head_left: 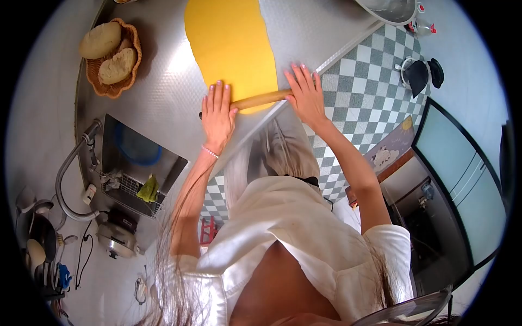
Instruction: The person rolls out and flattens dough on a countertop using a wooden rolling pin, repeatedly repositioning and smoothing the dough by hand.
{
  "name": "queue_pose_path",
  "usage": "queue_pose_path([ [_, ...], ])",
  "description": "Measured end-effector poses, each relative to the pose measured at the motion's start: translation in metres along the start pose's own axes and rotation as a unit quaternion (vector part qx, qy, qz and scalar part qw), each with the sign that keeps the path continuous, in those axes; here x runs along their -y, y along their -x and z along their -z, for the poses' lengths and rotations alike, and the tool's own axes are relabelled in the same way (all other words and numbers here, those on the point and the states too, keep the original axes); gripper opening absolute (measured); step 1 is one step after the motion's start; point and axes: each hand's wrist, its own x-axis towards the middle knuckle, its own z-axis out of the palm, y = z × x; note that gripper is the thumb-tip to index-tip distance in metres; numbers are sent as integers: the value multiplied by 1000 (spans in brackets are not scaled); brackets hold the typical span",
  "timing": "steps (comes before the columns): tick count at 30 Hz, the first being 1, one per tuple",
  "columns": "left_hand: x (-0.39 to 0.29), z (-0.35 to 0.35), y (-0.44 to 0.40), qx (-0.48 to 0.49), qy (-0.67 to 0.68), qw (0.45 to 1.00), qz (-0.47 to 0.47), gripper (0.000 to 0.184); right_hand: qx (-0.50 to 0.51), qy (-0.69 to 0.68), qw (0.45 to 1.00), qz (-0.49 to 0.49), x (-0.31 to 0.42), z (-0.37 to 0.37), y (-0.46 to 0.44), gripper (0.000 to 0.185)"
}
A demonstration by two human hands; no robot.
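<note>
A wide sheet of smooth yellow dough (231,49) lies on the metal counter, its near end close to the counter's front edge. Across that near end rests a wooden rolling pin (262,100), slightly tilted up to the right. My left hand (218,114) lies flat over the pin's left part, fingers stretched forward; a dark tip of the pin shows beside it. On the right end, my right hand (305,95) presses with its palm, fingers spread and pointing away from me. The part of the pin under each hand is hidden.
A wicker basket (138,57) with pale loaf-shaped pieces stands on the counter (163,87) at left. Nearer is a sink (128,182) with a curved faucet (61,187) and a green cloth (148,189). A metal bowl (387,17) sits at the far right corner.
</note>
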Motion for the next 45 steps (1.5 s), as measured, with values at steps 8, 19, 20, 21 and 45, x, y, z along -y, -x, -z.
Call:
queue_pose_path([
  [8,-3,-8,36,48,-16,998,-32,55,-22,-1,1000,9,-8,-23,43,49],
  [19,10,28,6,-15,76,996,-51,54,-84,-100,989,72,-14,23,-25,36],
  [20,14,29,-7,-21,75,996,-49,54,-73,-84,991,77,-20,20,-38,38],
  [21,17,29,-17,-28,60,997,-39,54,-63,-68,992,82,-26,17,-51,41],
  [45,81,48,-182,-285,54,954,73,57,-153,-24,982,111,-31,33,-235,61],
])
